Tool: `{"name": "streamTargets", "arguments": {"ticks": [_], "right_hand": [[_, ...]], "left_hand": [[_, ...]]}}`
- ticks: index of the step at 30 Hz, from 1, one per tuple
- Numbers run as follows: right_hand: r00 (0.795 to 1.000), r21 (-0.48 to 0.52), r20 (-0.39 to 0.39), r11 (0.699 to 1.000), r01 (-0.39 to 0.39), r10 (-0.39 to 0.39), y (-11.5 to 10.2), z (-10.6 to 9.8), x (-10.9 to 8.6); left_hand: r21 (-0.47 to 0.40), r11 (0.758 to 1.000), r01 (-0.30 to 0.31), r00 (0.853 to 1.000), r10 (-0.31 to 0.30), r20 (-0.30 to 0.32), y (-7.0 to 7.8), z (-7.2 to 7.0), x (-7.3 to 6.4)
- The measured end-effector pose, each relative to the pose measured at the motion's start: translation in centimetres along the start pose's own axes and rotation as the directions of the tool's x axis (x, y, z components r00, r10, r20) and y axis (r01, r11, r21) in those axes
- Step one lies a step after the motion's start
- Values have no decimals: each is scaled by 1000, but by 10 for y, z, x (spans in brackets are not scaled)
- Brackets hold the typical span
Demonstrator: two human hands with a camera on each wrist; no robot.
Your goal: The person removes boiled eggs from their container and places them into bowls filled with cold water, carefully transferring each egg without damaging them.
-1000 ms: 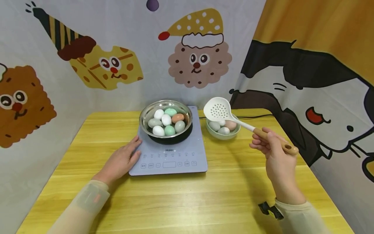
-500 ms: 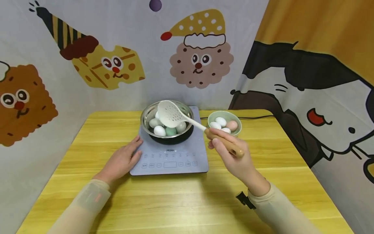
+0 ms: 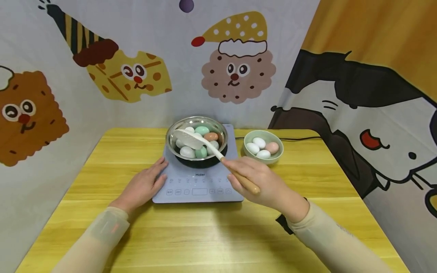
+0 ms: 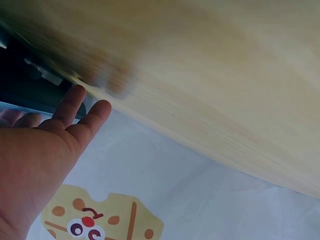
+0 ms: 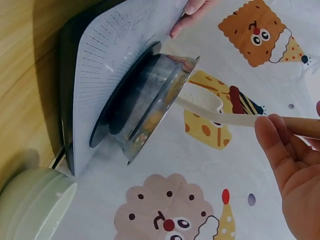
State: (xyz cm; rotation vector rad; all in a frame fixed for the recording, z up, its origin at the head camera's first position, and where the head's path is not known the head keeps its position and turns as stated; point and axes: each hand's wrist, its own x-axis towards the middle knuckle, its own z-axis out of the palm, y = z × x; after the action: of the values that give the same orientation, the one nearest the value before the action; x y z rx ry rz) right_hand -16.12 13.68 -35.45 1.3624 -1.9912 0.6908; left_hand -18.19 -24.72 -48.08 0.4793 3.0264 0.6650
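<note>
My right hand (image 3: 261, 182) grips the wooden handle of a white slotted spoon (image 3: 189, 139); its perforated head dips into a steel bowl (image 3: 169, 148) and overlaps the eggs there. White, grey, green and brown eggs fill this bowl, among them a green egg (image 3: 202, 130) and a brown egg (image 3: 211, 137). Beneath it is a pale blue Haier induction cooker (image 3: 199, 184). At the cooker's left edge, my left hand (image 3: 143, 186) rests with fingers extended. In the right wrist view the spoon's head (image 5: 205, 100) shows partly above the bowl's rim.
Right of the cooker stands a pale green bowl (image 3: 263, 161) holding several eggs, white and pinkish. A black cord (image 3: 300, 138) runs along the back of the wooden table (image 3: 191, 239). Behind hangs a cartoon-printed cloth (image 3: 191, 91).
My right hand has moved left with the slotted spoon, from over the green bowl to the steel bowl, and lowered its head to the eggs. My left hand stays put.
</note>
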Motion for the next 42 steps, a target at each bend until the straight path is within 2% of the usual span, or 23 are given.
{"name": "streamTargets", "arguments": {"ticks": [6, 13, 20, 25, 30, 33, 38, 39, 42], "right_hand": [[1000, 17, -13, 1000, 8, -8, 7, 3, 2], [999, 25, -20, 999, -32, 32, 11, 2, 4], [993, 12, 88, 997, 74, -75, 4, -3, 11], [993, -6, 69, 995, 98, -97, 6, 0, 13], [986, -16, 109, 992, 127, -124, 8, 5, 14], [989, 0, 107, 995, 100, -100, 7, 7, 12], [998, 47, 46, 998, -44, 42, 7, 10, 10], [998, 56, 42, 997, -52, 50, 8, 11, 10], [998, 45, 60, 999, 7, -9, 9, 14, 8]], "left_hand": [[9, 1000, -11, 1000, 11, -8, 2, 0, 0], [91, 996, 16, 999, -13, -37, 5, -2, -2], [120, 993, 13, 999, -9, -35, 7, -2, 0], [114, 993, 19, 1000, -16, -26, 7, -2, 1], [119, 993, 23, 1000, -22, -12, 8, -3, 0], [121, 992, 21, 1000, -21, -7, 9, -4, 0], [114, 993, 25, 1000, -23, -18, 9, -5, -1], [112, 993, 25, 1000, -23, -20, 8, -4, -1], [113, 993, 28, 999, -26, -21, 7, -4, -1]]}}
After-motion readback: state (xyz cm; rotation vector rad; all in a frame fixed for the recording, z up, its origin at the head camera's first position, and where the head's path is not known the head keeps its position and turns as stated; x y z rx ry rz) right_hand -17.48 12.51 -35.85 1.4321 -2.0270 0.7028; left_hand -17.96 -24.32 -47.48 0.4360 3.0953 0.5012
